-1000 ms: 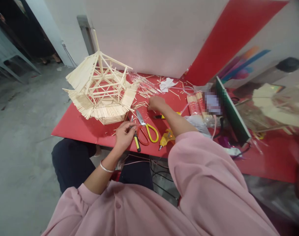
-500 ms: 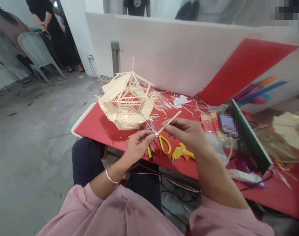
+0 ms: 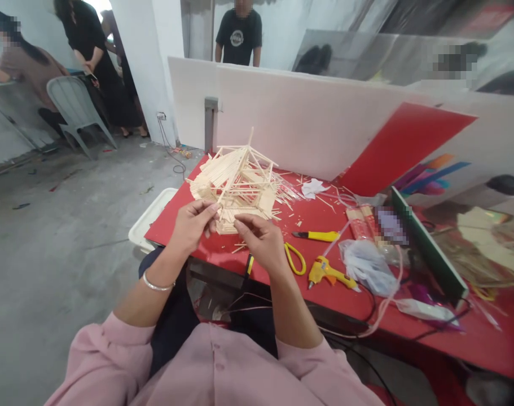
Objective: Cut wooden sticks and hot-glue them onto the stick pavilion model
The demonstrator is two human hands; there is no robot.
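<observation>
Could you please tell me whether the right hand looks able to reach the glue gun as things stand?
Probably yes: the glue gun lies uncovered on the red table, with only a low yellow handle loop between it and the right hand.

Looks like a craft workshop: littered bare grey concrete floor [image 3: 91,225], red-topped table [image 3: 305,213] strewn with thin pale wooden sticks [image 3: 288,195], yellow pistol-shaped glue gun [image 3: 324,270], yellow-handled craft knife [image 3: 321,235].

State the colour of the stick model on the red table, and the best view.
The stick model is pale cream, seen best in the head view.
</observation>
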